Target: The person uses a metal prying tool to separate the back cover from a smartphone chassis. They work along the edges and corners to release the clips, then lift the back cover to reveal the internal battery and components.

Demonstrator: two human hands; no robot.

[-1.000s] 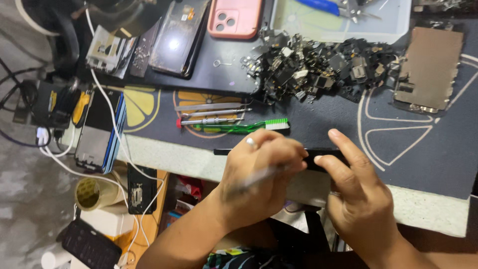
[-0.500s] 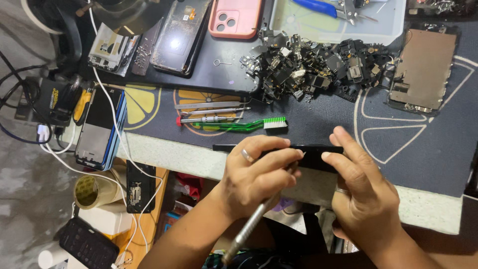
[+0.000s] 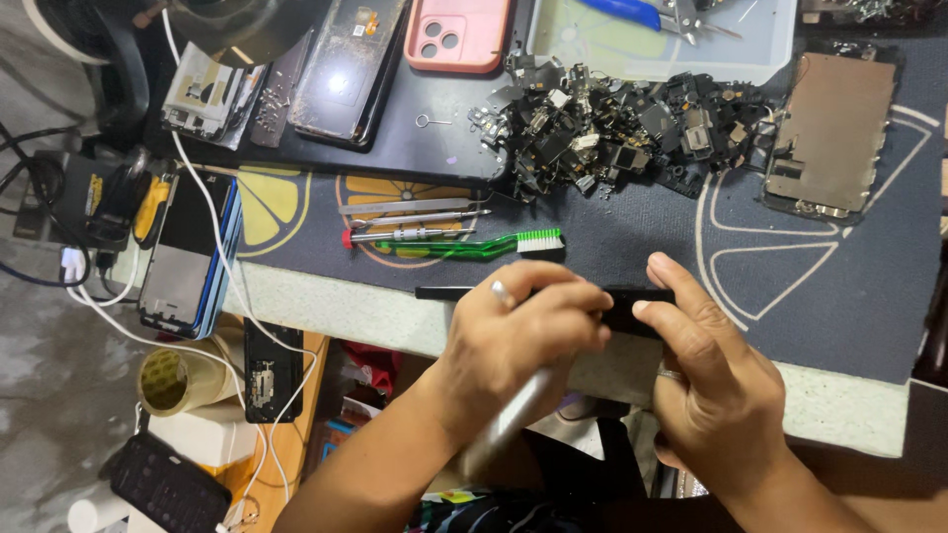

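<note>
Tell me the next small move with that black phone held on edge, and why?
Probably steady it first: the right hand pinches one end of the black phone at the table edge, while the left hand holds a metal tool against it.

Black phone (image 3: 632,308): smooth, glossy black
Tool (image 3: 513,419): bright brushed metal
Mat (image 3: 632,237): matt dark rubber
Toothbrush (image 3: 464,245): glossy green plastic
Phone case (image 3: 459,35): matt pink plastic
Table (image 3: 849,405): rough speckled stone

Even overhead light, soft shadows; sharp focus, slight tool blur.
</note>
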